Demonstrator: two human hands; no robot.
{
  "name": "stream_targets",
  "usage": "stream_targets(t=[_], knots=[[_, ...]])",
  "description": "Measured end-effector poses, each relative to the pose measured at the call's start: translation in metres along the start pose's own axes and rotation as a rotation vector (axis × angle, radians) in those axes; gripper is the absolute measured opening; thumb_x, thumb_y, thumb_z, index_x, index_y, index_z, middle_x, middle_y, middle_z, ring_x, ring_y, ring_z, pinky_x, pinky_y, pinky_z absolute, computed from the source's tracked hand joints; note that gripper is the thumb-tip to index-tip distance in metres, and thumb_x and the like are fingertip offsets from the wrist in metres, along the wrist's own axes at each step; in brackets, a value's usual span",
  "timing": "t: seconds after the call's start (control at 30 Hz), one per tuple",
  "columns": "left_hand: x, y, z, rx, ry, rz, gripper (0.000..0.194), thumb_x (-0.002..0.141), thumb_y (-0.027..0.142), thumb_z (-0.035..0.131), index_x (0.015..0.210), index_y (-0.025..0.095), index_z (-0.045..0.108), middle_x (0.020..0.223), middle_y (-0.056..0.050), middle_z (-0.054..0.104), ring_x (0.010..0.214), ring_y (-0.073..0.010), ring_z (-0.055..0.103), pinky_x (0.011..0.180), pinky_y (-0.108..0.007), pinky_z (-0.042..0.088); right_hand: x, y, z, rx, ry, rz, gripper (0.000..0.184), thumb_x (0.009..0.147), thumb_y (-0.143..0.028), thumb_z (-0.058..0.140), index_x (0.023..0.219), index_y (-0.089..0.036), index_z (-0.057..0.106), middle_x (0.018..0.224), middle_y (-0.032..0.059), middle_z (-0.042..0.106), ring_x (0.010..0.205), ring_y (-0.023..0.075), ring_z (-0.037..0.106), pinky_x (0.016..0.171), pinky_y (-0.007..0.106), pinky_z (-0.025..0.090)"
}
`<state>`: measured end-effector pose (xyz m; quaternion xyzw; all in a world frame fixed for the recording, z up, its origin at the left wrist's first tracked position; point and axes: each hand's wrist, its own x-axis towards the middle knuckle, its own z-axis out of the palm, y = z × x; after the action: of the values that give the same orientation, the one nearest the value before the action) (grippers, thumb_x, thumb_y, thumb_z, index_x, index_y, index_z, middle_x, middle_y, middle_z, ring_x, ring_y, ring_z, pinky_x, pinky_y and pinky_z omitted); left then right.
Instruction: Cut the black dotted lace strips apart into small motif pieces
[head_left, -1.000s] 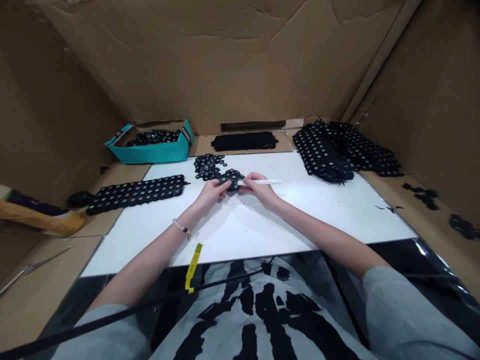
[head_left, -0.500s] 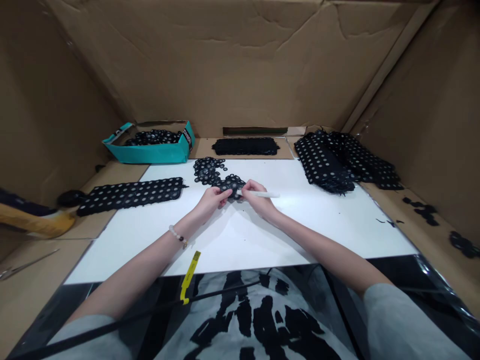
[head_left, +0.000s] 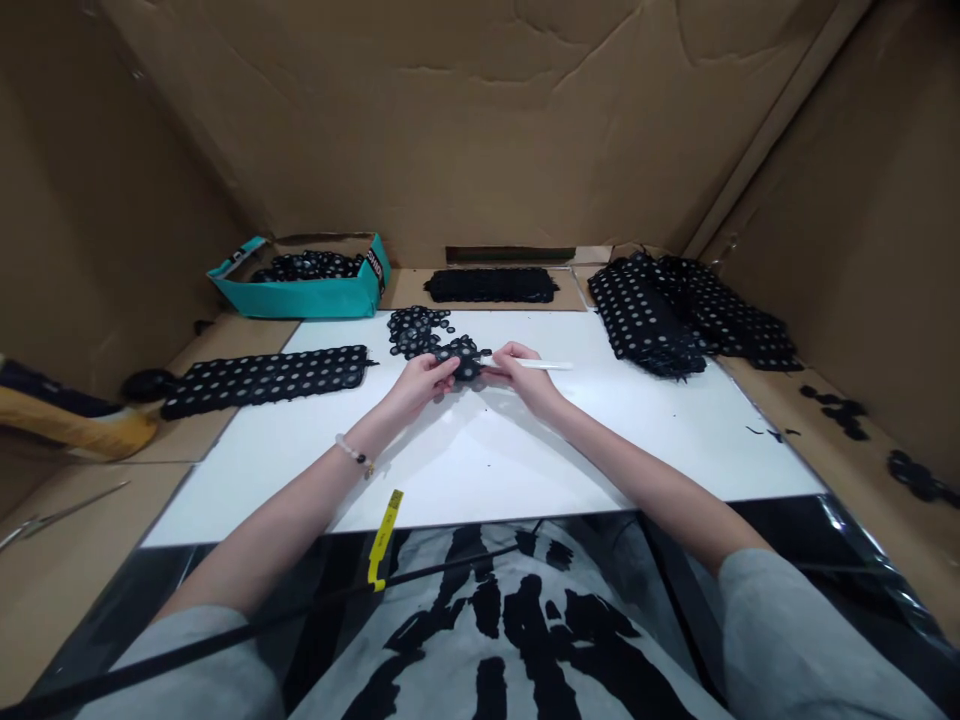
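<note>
Head view: your left hand (head_left: 429, 380) pinches a small black dotted fabric piece (head_left: 468, 358) between its fingers, just above the white surface (head_left: 480, 460). Your right hand (head_left: 525, 378) grips a white pen (head_left: 544, 365) in closed fingers, its tip at the piece's right edge. Black dotted discs (head_left: 411, 330) lie just beyond your left hand.

Shows creased, matt cardboard in back wall (head_left: 450, 150) at twelve o'clock, frayed cloth in dotted pile (head_left: 645, 315) at two, smooth white board (head_left: 495, 470).
</note>
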<state>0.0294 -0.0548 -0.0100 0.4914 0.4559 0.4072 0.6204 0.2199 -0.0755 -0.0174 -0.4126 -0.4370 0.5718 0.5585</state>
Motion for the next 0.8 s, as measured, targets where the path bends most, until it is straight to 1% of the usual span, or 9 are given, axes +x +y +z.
stream_targets(t=[0.07, 0.17, 0.23, 0.3, 0.37, 0.43, 0.5, 0.6, 0.8], knots=[[-0.001, 0.002, 0.001, -0.05, 0.049, 0.026, 0.033, 0.07, 0.036, 0.081, 0.073, 0.014, 0.057, 0.066, -0.003, 0.064, 0.058, -0.0112, 0.059, 0.053, -0.022, 0.044, 0.002, -0.005, -0.002, 0.151, 0.015, 0.049, 0.025, 0.066, -0.034, 0.071, 0.065, -0.02, 0.05, 0.069, -0.0034, 0.059, 0.076, 0.0158, 0.067, 0.083, 0.033, 0.055], [-0.004, 0.002, 0.007, -0.184, 0.057, 0.041, 0.027, 0.071, 0.029, 0.081, 0.08, 0.014, 0.061, 0.078, -0.005, 0.069, 0.071, -0.0138, 0.065, 0.063, -0.024, 0.051, 0.002, -0.008, -0.002, 0.224, 0.031, 0.049, 0.027, 0.065, -0.03, 0.074, 0.063, -0.019, 0.049, 0.072, -0.0018, 0.063, 0.079, 0.0156, 0.069, 0.086, 0.033, 0.055], [-0.007, 0.001, 0.012, -0.331, 0.042, -0.034, 0.021, 0.073, 0.025, 0.078, 0.081, 0.014, 0.062, 0.078, -0.005, 0.069, 0.072, -0.0136, 0.065, 0.066, -0.024, 0.053, 0.001, -0.008, -0.001, 0.234, 0.021, 0.039, 0.026, 0.065, -0.029, 0.074, 0.063, -0.019, 0.05, 0.072, -0.0015, 0.064, 0.078, 0.0149, 0.069, 0.086, 0.033, 0.056], [-0.01, 0.001, 0.018, -0.47, 0.006, -0.156, 0.015, 0.078, 0.024, 0.074, 0.081, 0.014, 0.063, 0.074, -0.004, 0.068, 0.069, -0.0129, 0.064, 0.067, -0.024, 0.054, 0.0, -0.007, 0.0, 0.228, 0.004, 0.033, 0.026, 0.066, -0.029, 0.074, 0.063, -0.019, 0.05, 0.073, -0.0015, 0.065, 0.078, 0.0144, 0.069, 0.087, 0.033, 0.056], [-0.013, 0.0, 0.021, -0.531, -0.04, -0.236, 0.015, 0.081, 0.026, 0.072, 0.082, 0.013, 0.065, 0.073, -0.005, 0.067, 0.065, -0.012, 0.062, 0.066, -0.024, 0.054, -0.001, -0.008, 0.0, 0.208, -0.019, 0.031, 0.026, 0.066, -0.03, 0.073, 0.063, -0.019, 0.05, 0.076, -0.0011, 0.066, 0.078, 0.0138, 0.069, 0.088, 0.033, 0.056], [-0.013, -0.001, 0.022, -0.503, -0.072, -0.216, 0.016, 0.079, 0.026, 0.074, 0.085, 0.012, 0.068, 0.076, -0.006, 0.069, 0.063, -0.0109, 0.06, 0.062, -0.024, 0.052, -0.003, -0.009, 0.0, 0.183, -0.045, 0.021, 0.024, 0.066, -0.03, 0.073, 0.063, -0.019, 0.051, 0.079, -0.0009, 0.067, 0.078, 0.0132, 0.068, 0.089, 0.033, 0.056], [-0.012, -0.004, 0.02, -0.42, -0.064, -0.149, 0.018, 0.074, 0.023, 0.078, 0.084, 0.011, 0.069, 0.079, -0.006, 0.069, 0.064, -0.0103, 0.059, 0.061, -0.023, 0.049, -0.004, -0.011, 0.0, 0.155, -0.065, 0.014, 0.023, 0.067, -0.03, 0.073, 0.063, -0.019, 0.053, 0.08, -0.0009, 0.068, 0.079, 0.0133, 0.068, 0.089, 0.033, 0.056], [-0.009, -0.008, 0.015, -0.265, -0.053, -0.063, 0.023, 0.069, 0.025, 0.082, 0.081, 0.01, 0.07, 0.078, -0.006, 0.069, 0.065, -0.0102, 0.058, 0.06, -0.023, 0.046, -0.005, -0.012, 0.0, 0.112, -0.063, 0.031, 0.023, 0.067, -0.032, 0.073, 0.064, -0.019, 0.053, 0.072, -0.002, 0.065, 0.078, 0.0154, 0.069, 0.089, 0.035, 0.057], [-0.006, -0.009, 0.011, -0.095, -0.104, -0.036, 0.031, 0.067, 0.036, 0.083, 0.082, 0.011, 0.071, 0.073, -0.003, 0.065, 0.057, -0.0082, 0.052, 0.053, -0.023, 0.039, -0.005, -0.014, 0.002, 0.005, -0.021, 0.098, 0.02, 0.067, -0.031, 0.071, 0.067, -0.021, 0.054, 0.069, -0.0025, 0.066, 0.072, 0.0165, 0.069, 0.083, 0.035, 0.058]])
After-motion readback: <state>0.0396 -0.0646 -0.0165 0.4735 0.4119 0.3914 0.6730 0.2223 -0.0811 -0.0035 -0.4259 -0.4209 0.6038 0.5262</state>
